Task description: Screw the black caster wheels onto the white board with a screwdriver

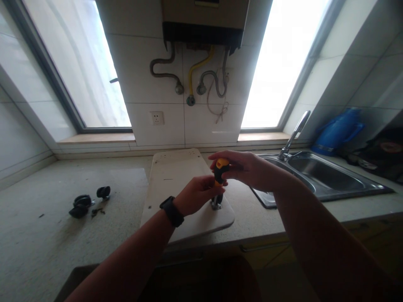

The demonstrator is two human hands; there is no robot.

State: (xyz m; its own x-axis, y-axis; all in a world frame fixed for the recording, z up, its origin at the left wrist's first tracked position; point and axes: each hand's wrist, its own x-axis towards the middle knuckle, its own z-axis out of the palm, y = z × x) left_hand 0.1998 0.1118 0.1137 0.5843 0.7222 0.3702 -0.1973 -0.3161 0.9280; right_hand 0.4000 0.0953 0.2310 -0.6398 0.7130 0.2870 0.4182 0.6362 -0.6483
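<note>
A screwdriver [221, 170] with a yellow and black handle stands upright over the near right corner of a white board [176, 167]. My right hand [241, 165] is wrapped round the top of its handle. Lower down, my left hand [200, 193], with a black watch on the wrist, is closed round the handle's bottom end. Under my fingers, a caster wheel [219, 199] with a metal plate sits on the board, and the screwdriver's shaft comes down at that plate. The tip and the screw under it are too small to make out.
On the counter [122, 218] to the left lie black casters [81, 205] and a few small screws [97, 212]. A steel sink [327, 176] with a tap [292, 136] is at the right, a blue jug [338, 132] behind it. A water heater [204, 21] with pipes hangs above.
</note>
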